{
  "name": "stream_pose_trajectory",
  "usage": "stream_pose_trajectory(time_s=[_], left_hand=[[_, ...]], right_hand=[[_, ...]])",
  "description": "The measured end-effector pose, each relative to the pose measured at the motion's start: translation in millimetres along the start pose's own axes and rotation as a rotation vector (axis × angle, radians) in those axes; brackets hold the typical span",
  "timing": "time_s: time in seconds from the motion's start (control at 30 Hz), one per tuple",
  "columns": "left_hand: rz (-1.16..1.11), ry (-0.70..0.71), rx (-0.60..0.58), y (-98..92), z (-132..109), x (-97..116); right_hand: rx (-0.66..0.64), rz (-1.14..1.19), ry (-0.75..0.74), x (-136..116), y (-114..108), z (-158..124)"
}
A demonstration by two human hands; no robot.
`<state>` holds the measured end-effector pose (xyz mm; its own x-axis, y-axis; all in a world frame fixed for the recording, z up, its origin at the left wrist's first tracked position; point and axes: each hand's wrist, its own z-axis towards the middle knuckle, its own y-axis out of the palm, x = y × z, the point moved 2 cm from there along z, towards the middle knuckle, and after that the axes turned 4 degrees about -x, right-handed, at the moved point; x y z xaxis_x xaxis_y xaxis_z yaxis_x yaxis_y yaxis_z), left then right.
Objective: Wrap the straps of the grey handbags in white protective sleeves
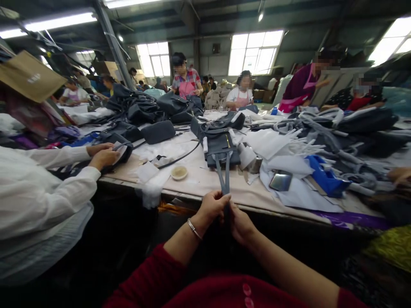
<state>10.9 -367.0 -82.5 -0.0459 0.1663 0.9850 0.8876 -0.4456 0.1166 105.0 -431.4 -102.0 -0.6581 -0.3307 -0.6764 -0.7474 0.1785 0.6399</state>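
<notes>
Just off the table's near edge, my left hand [214,206] pinches a pair of dark grey-blue bag straps [224,173]. My right hand [241,223] is closed on the same straps, close beside the left and a little lower. The straps run together from the near end of a dark bag [221,145] lying on the table, with a gold zip on its face. White wrapping shows at the bag's sides. The lower ends of the straps are partly hidden by my fingers.
A round dish [179,172] stands left of the straps. To the right are a phone [281,180], a blue tape dispenser [326,175] and white foam sheets [272,143]. A co-worker's hands [104,156] hold a dark piece at left. Bags [135,105] are piled behind.
</notes>
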Motion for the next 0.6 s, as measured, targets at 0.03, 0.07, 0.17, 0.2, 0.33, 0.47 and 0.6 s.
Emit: stream_pose_trajectory(time_s=[0.03, 0.07, 0.17, 0.2, 0.33, 0.47, 0.6], left_hand=[[0.048, 0.014, 0.068, 1.1, 4, -3], [0.081, 0.025, 0.122, 1.7, 7, -6], [0.075, 0.002, 0.172, -2.4, 5, -12], [0.016, -0.023, 0.162, -6.4, 1, -13], [-0.346, -0.136, 0.014, -27.3, -31, -20], [-0.257, -0.181, -0.148, -33.5, -73, -41], [-0.164, -0.106, -0.228, -19.8, -95, -57]], right_hand=[[0.060, 0.005, 0.011, 5, -5, 0], [0.111, -0.001, 0.014, 8, -10, -1], [0.189, -0.070, -0.028, 2, -24, -5], [0.186, -0.107, -0.059, -2, -28, -8], [0.053, -0.212, -0.062, -7, -30, -21], [-0.088, -0.436, -0.060, 3, -17, -27], [-0.153, -0.627, -0.242, -1, 1, -28]])
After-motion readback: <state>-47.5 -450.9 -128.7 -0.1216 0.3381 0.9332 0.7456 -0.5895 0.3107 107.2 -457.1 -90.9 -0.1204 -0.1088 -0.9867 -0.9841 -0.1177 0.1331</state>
